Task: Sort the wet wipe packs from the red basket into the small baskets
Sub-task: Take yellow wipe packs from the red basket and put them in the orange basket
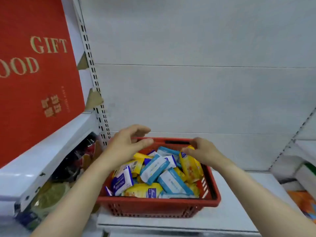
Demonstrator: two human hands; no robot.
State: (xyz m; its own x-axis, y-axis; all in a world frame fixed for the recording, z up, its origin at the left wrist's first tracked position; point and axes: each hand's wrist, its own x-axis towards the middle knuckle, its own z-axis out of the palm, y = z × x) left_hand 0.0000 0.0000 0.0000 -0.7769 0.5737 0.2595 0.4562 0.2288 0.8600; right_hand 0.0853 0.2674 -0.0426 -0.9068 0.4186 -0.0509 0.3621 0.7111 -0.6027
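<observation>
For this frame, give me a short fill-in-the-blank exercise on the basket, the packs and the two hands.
1. The wet wipe packs lie in a basket coloured ____.
2. The right hand grips a pack coloured ____.
3. The left hand holds ____.
4. The red box at the left bears the gold word ____.

Missing words: red; yellow; nothing; GIFT

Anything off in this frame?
Torn brown cardboard scraps cling to the slotted white shelf upright at left. Packs lie jumbled in the red plastic basket, as expected. No small baskets in view.
</observation>
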